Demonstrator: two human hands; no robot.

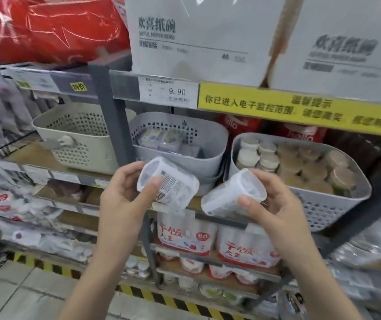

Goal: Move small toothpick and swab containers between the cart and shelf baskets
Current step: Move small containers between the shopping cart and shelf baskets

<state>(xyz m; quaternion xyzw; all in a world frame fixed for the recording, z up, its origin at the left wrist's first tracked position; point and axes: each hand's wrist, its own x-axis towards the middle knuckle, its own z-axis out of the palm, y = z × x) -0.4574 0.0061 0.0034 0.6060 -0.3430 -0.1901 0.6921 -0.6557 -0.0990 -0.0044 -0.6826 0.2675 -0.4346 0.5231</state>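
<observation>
Two clear containers held up before the shelf baskets.

On the shelf (106, 179), a cream basket (74, 137) sits left of the upright; a grey basket (184, 144) sits beside a second grey basket (318, 204) full of round tubs at the right end. In front, the left hand (124, 192) grips a labelled container (173, 181), thumb across its side; the right hand (274, 204) grips another container (231, 195), tilted, just beside it.
</observation>
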